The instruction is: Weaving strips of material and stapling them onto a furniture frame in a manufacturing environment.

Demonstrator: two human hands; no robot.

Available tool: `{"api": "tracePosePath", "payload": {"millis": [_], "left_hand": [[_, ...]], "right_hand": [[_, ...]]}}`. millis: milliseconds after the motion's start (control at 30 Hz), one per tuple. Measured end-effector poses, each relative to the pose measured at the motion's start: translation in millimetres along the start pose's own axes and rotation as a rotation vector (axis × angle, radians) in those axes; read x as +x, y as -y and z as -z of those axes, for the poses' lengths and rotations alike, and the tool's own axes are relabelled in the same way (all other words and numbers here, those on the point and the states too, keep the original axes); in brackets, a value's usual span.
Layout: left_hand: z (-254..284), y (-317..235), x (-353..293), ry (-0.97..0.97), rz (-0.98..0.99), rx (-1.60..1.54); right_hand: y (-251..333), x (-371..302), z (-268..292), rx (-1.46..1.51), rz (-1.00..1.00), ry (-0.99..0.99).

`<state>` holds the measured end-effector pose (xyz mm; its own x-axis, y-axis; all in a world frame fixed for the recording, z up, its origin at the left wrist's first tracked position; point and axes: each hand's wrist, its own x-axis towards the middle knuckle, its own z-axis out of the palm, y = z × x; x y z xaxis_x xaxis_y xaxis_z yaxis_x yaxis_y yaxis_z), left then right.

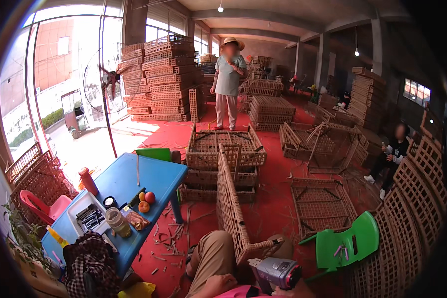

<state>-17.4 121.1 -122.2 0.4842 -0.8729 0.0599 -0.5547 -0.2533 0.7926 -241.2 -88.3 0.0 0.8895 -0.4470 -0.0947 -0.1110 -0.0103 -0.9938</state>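
Note:
My right hand (283,291) grips a grey power tool (278,272) with a flat metal nose and a dark, red-trimmed rear end. The tool is held over my lap; its handle is mostly hidden. My left hand (219,285) lies low over my thigh, at the lower edge of the view, and its fingers do not show clearly. A woven cane panel (228,203) with a lattice face stands upright on edge at my knees, its near end beside the tool. Beyond it, low woven crates (226,149) are stacked on the red floor.
At left, a blue table (156,175) bears fruit, a jar and a white tray. A green chair (355,243) is at right, near leaning lattice panels (407,218). Another frame (323,206) lies on the floor. One person (228,79) stands ahead; another (395,154) sits at right.

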Motion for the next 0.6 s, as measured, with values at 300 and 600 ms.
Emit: {"api": "tracePosePath", "payload": {"millis": [300,600], "left_hand": [[8,-31,2,-0.105,0.021,-0.181],[12,-35,6,-0.114,0.041,-0.156]], "right_hand": [[-6,7,4,-0.012,-0.018,-0.009],[-4,13,7,-0.028,-0.033,-0.005]]}}
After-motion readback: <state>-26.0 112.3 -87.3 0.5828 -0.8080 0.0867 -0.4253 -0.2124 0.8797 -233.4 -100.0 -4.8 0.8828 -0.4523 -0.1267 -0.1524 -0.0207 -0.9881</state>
